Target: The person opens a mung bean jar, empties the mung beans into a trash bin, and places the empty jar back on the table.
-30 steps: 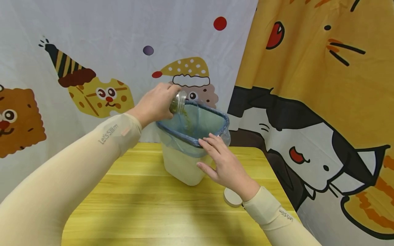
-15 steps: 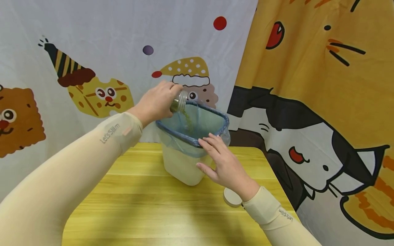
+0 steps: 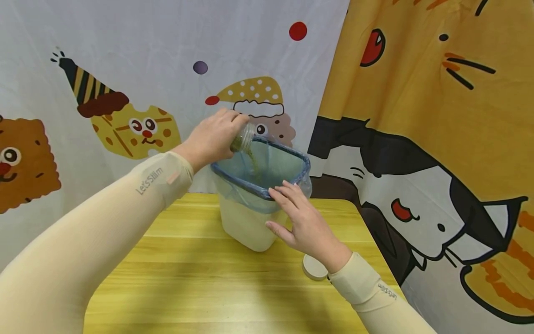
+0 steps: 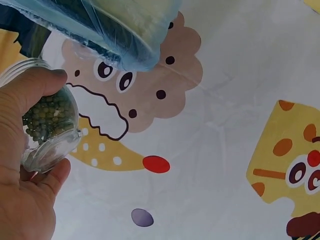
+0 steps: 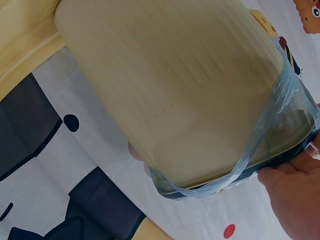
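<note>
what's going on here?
A person's left hand holds a clear jar tipped over a bin lined with a blue bag. Small green beans stream from its mouth into the bin, with more visible inside the jar. The right hand has its fingertips at the bin's rim. A round white disc, possibly the jar's lid, lies on the table near the right wrist.

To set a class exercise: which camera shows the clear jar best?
The left wrist view: the jar looms large, and small green beans show inside. The head view shows it smaller, tilted over the bin, partly hidden by the left hand. The right wrist view shows no jar clearly.
</note>
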### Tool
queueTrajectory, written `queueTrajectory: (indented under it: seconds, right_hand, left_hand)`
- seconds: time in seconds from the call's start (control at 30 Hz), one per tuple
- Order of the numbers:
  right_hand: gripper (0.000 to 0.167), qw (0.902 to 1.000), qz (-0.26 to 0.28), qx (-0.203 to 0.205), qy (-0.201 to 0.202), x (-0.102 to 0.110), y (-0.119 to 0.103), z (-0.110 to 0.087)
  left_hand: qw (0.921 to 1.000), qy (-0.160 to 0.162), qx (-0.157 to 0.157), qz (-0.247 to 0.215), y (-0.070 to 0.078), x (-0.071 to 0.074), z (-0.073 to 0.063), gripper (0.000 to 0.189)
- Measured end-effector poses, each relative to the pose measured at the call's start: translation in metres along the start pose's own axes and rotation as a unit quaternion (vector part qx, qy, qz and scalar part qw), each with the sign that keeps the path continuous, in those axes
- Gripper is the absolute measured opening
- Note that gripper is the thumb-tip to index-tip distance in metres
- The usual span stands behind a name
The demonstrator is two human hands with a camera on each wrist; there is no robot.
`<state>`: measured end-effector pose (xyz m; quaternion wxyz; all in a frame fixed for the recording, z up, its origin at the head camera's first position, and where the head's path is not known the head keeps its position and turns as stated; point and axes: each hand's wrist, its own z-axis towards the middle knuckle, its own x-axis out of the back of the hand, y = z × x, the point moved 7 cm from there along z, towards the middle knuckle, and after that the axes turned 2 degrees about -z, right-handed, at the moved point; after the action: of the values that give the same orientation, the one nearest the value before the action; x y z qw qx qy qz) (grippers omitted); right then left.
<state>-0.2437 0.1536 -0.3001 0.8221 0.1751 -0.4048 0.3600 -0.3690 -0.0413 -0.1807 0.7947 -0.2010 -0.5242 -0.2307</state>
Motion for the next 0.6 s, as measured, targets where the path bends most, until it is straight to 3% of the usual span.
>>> queueTrajectory:
  seconds: [0.6]
  right_hand:
    - [0.078,1.0,0.001,-0.004,-0.006,-0.002,0.0,0.0]
  left_hand:
    - [0.996,0.02,-0.069,0.053,0.011,0.003,-0.002,0.085]
